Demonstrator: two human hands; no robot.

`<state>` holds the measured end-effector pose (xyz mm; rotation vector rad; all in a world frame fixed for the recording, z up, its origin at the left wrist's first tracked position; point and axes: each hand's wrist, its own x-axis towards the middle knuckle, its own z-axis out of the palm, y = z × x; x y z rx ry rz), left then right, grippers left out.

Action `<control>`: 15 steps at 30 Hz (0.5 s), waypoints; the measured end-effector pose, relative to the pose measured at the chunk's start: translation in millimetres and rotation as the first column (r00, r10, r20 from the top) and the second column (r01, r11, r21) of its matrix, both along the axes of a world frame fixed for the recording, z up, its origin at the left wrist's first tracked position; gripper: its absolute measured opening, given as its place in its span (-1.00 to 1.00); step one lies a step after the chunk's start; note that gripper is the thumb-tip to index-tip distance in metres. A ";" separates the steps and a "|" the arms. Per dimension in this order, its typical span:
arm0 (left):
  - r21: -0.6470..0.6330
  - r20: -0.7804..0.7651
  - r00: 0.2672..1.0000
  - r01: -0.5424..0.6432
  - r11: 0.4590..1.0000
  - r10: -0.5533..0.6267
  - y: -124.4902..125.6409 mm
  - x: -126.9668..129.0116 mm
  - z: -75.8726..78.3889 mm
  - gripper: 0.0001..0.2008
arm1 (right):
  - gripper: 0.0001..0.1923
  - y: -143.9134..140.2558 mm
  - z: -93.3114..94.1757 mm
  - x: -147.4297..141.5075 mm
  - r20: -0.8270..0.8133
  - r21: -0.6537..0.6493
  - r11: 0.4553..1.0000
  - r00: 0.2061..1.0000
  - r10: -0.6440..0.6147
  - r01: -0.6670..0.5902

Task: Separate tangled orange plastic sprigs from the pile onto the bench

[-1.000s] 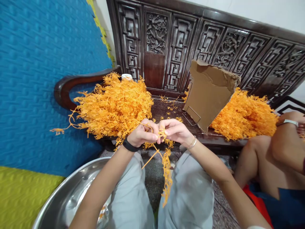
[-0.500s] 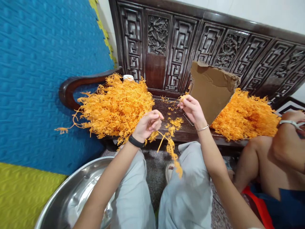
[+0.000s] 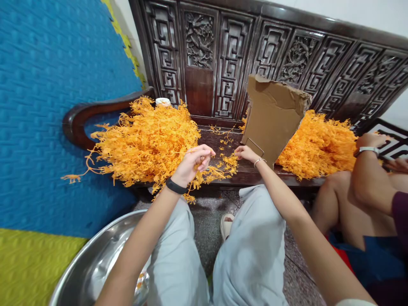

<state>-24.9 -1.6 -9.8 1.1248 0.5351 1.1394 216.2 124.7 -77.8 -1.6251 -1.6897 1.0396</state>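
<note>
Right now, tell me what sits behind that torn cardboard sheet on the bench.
Behind the cardboard sheet a heap of orange sprigs spreads to its right on the carved bench. How far the heap runs behind the sheet is hidden.

A dark carved wooden bench (image 3: 287, 59) is set against a white wall (image 3: 366, 15). Blue foam matting (image 3: 47, 85) is seen at left; the speckled stone floor (image 3: 207, 225) lies below.
</note>
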 end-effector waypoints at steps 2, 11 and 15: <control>0.024 -0.049 0.999 -0.021 0.999 0.022 0.4 -0.3 -0.5 -0.88 | -0.86 3.0 -7.7 3.1 0.029 -0.032 0.999 0.999 -0.035 0.036; 0.039 0.002 0.994 -0.112 0.993 0.112 -2.3 2.8 -1.5 -0.80 | -0.83 -2.8 7.8 3.7 -0.040 -0.011 0.999 0.998 -0.049 0.049; 0.016 0.108 0.984 -0.146 0.989 0.144 -0.7 0.7 -1.3 -0.69 | -0.91 -17.4 31.7 -9.6 -0.153 0.081 0.997 0.988 0.028 -0.016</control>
